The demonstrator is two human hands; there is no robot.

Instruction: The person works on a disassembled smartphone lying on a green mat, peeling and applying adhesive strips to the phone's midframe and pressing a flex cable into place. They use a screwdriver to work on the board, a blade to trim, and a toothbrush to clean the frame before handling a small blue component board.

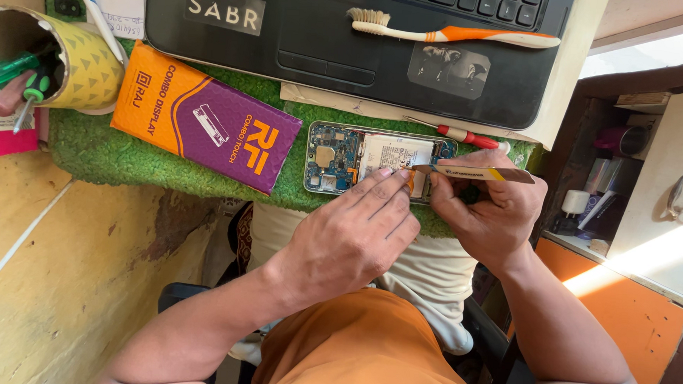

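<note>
Opened smartphone, back cover off, circuit board and battery exposed, on green turf mat. Left hand pressing fingertips on the phone's lower edge; right hand gripping metal tweezers, tip at the phone. Nearby: orange-purple box, red screwdriver, toothbrush on black laptop.

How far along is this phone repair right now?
Done: the phone lies open, back cover off, board and battery exposed. In hand: the left hand steadies it while the right hand works a flat pry tool at the battery. Left: the boxed display looks unopened.
</note>
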